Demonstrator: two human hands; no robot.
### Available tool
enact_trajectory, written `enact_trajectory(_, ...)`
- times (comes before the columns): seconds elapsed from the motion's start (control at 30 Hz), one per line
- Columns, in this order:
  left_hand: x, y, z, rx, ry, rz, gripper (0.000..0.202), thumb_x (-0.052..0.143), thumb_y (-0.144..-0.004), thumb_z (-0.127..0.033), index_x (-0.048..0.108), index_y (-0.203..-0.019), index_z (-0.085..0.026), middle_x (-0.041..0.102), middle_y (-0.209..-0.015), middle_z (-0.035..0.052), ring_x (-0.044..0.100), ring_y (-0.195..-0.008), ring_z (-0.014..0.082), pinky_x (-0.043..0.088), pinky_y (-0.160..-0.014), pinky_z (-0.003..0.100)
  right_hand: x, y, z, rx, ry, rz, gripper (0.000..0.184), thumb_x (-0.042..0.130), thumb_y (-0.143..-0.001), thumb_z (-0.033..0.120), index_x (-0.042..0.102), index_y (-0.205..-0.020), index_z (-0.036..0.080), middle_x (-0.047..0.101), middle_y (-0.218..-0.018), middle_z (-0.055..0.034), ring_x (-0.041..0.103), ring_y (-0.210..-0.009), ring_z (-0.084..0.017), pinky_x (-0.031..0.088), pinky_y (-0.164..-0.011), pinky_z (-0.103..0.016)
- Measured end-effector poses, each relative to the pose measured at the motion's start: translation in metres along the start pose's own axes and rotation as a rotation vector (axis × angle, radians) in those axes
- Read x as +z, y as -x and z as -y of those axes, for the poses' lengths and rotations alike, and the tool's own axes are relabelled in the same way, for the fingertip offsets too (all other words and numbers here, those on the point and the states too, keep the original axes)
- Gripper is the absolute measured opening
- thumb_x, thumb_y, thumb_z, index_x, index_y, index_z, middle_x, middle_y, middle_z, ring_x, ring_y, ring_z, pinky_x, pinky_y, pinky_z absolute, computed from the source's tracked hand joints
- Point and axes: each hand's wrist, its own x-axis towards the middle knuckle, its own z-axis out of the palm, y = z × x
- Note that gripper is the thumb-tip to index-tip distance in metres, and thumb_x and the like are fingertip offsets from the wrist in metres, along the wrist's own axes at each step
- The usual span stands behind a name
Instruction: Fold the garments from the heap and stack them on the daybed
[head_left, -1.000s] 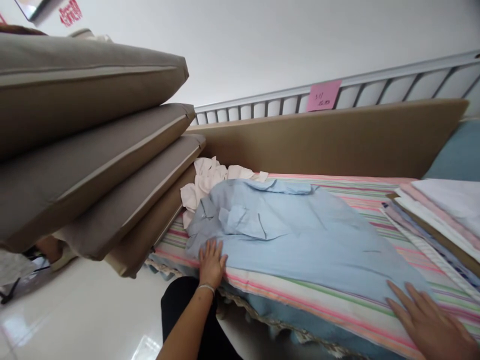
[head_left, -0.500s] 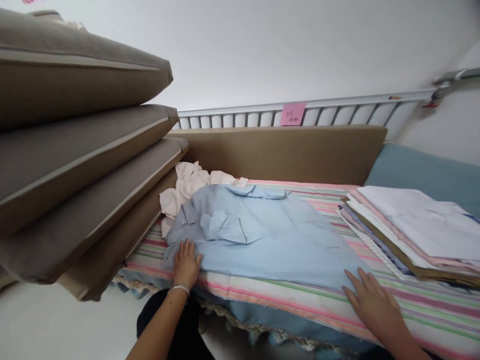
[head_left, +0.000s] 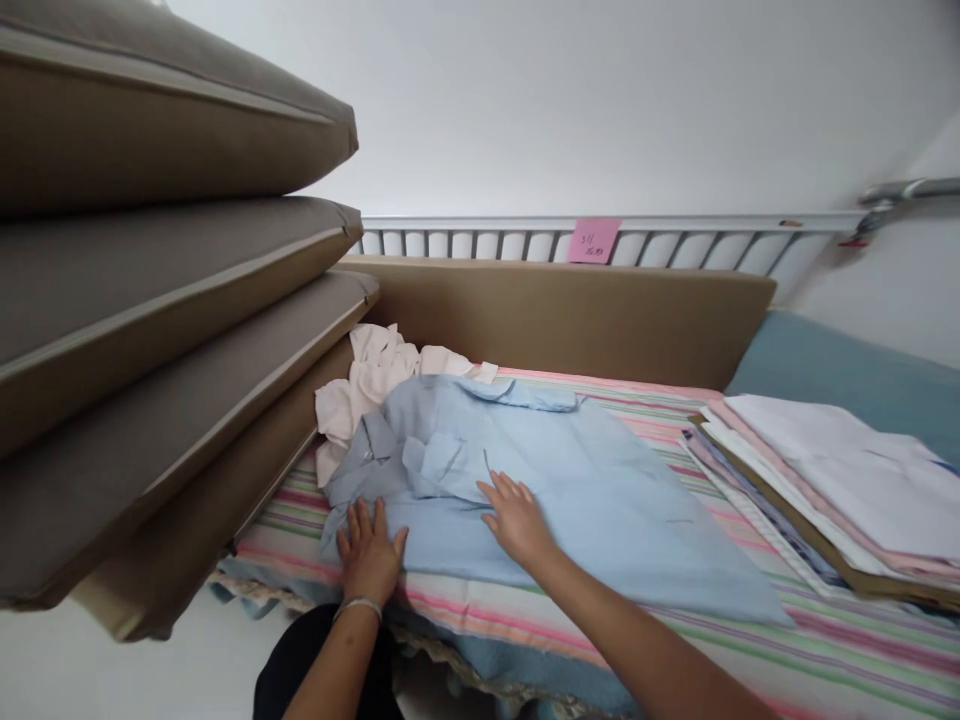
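Note:
A light blue shirt (head_left: 600,500) lies spread over the striped sheet (head_left: 757,660), its upper left part rumpled and partly folded over itself. My left hand (head_left: 371,555) rests with spread fingers on the shirt's near left edge. Near the shirt's cuff-like folded part, my right hand (head_left: 517,515) reaches across from the right, fingers stretched out and laid on the cloth. Neither hand grips the fabric. Behind the shirt's left end is a crumpled pale pink cloth (head_left: 379,365).
Several thick brown cushions (head_left: 247,290) are stacked at the left, overhanging the bed. Folded garments (head_left: 847,470) lie piled at the right. A brown padded board (head_left: 555,310) stands along the back, before a white rail (head_left: 690,225) bearing a pink note (head_left: 594,241).
My right hand has moved left from the shirt's lower right corner to its folded middle part. My left hand has stayed at the left edge. The view has shifted slightly.

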Motion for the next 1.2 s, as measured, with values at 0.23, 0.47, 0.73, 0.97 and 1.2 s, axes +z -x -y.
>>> enact_trajectory(0.23, -0.001, -0.001, -0.001, -0.018, 0.022, 0.029, 0.071, 0.035, -0.084, -0.050, 0.029, -0.138, -0.004, 0.022, -0.147, 0.0194, 0.014, -0.137, 0.0328, 0.015, -0.108, 0.051, -0.071, -0.087, -0.008, -0.123, 0.141, -0.183, 0.025, 0.044, -0.087, 0.018, 0.068, -0.091, 0.023, 0.066, -0.104, -0.0083, 0.051, -0.110, -0.025, 0.021, -0.102, -0.053)
enact_trajectory(0.47, 0.002, -0.001, 0.000, -0.017, 0.041, 0.014, 0.071, 0.033, -0.085, -0.050, 0.030, -0.137, -0.002, 0.022, -0.147, 0.0209, 0.014, -0.136, 0.0335, 0.013, -0.108, 0.051, -0.169, -0.043, -0.057, -0.189, 0.200, -0.545, 0.025, 0.042, -0.089, 0.026, 0.065, -0.097, 0.023, 0.063, -0.112, -0.0043, 0.046, -0.117, -0.021, 0.015, -0.107, -0.048)
enact_trajectory(0.73, 0.010, -0.003, 0.002, 0.011, -0.041, -0.057, 0.070, 0.030, -0.085, -0.050, 0.032, -0.135, -0.002, 0.027, -0.144, 0.0232, 0.018, -0.135, 0.0343, 0.018, -0.105, 0.051, -0.082, 0.097, -0.132, 0.106, 0.206, -0.516, 0.030, 0.038, -0.088, 0.032, 0.067, -0.090, 0.024, 0.067, -0.102, -0.0059, 0.056, -0.105, -0.025, 0.031, -0.097, -0.050)
enact_trajectory(0.97, 0.008, 0.000, -0.002, -0.021, -0.158, -0.127, 0.069, 0.035, -0.084, -0.052, 0.038, -0.132, -0.002, 0.035, -0.137, 0.0287, 0.029, -0.129, 0.0394, 0.025, -0.100, 0.051, -0.107, 0.088, -0.124, 0.095, 0.139, -0.551, 0.027, 0.040, -0.089, 0.027, 0.066, -0.094, 0.024, 0.066, -0.106, -0.0038, 0.053, -0.111, -0.021, 0.026, -0.103, -0.047)
enact_trajectory(1.2, 0.014, 0.002, 0.001, -0.004, -0.234, -0.165, 0.060, 0.040, -0.083, -0.051, 0.053, -0.118, -0.004, 0.037, -0.133, 0.0305, 0.032, -0.126, 0.0413, 0.028, -0.097, 0.050, -0.063, 0.157, -0.138, 0.117, 0.130, -0.329, 0.027, 0.041, -0.087, 0.022, 0.067, -0.091, 0.027, 0.066, -0.108, -0.0033, 0.051, -0.113, -0.023, 0.024, -0.103, -0.050)
